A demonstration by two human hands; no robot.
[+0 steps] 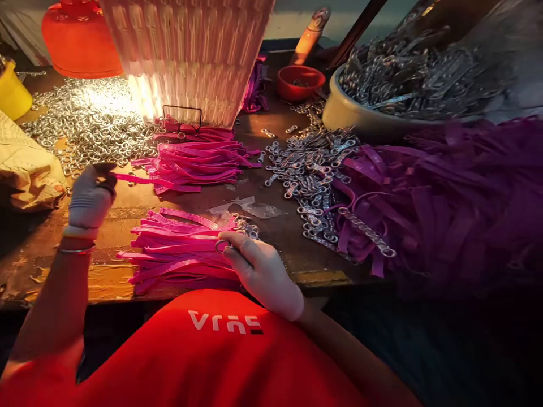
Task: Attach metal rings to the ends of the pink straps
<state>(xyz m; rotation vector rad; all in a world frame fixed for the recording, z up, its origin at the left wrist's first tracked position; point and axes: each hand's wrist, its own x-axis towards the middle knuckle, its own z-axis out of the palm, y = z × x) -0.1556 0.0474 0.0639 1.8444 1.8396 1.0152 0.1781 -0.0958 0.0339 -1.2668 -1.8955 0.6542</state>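
Note:
My left hand [90,198], in a pale glove with dark fingertips, pinches one end of a pink strap [134,179]. The strap's other end lies against a pile of pink straps [199,161]. Nearer me, a second bundle of pink straps [178,249] lies side by side, with metal links [247,227] at its right end. My right hand [265,277], also gloved, rests over that bundle's right part. Its fingers close on a thin, dark metal ring [221,246]; whether the ring joins a strap is hidden.
Loose metal rings [102,121] are heaped under a red lamp [82,48], beside a ribbed translucent panel [190,56]. On the right are metal links [314,181], purple straps [458,198] and a pale tub [352,113] of metal pieces. A red bowl [300,93] stands behind.

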